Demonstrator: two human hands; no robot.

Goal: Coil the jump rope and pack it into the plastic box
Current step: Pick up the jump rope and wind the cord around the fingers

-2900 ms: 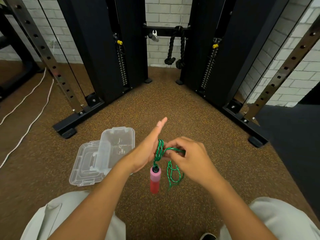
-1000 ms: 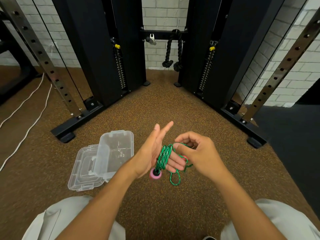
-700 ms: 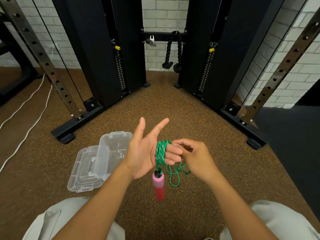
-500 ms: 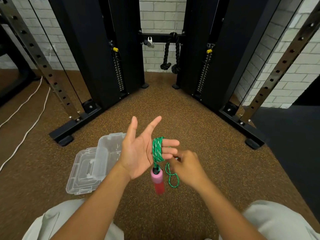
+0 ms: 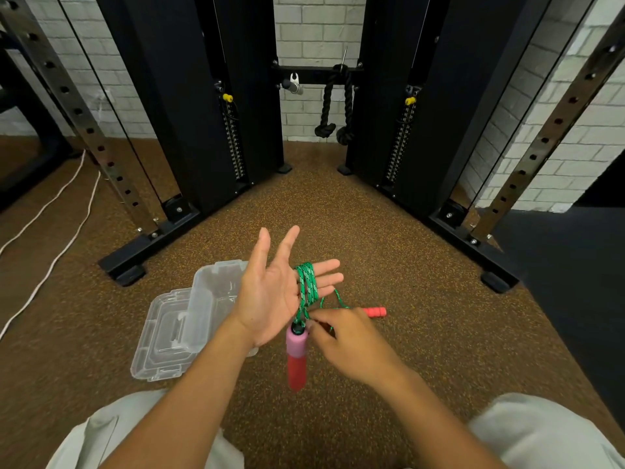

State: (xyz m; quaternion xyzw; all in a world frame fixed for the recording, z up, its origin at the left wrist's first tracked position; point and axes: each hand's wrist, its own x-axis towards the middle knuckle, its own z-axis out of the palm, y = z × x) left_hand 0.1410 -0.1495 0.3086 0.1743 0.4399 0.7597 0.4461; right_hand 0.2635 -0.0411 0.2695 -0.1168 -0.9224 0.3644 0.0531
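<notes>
Around two fingers of the open left hand, green rope sits coiled; the right hand pinches its tail. Winding tight, even turns should fit the plastic box.

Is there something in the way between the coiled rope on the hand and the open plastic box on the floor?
Nothing visible blocks it. The plastic box lies open on the floor with its lid beside it, just behind the left hand that carries the green rope. Only that hand itself partly covers the box.
</notes>
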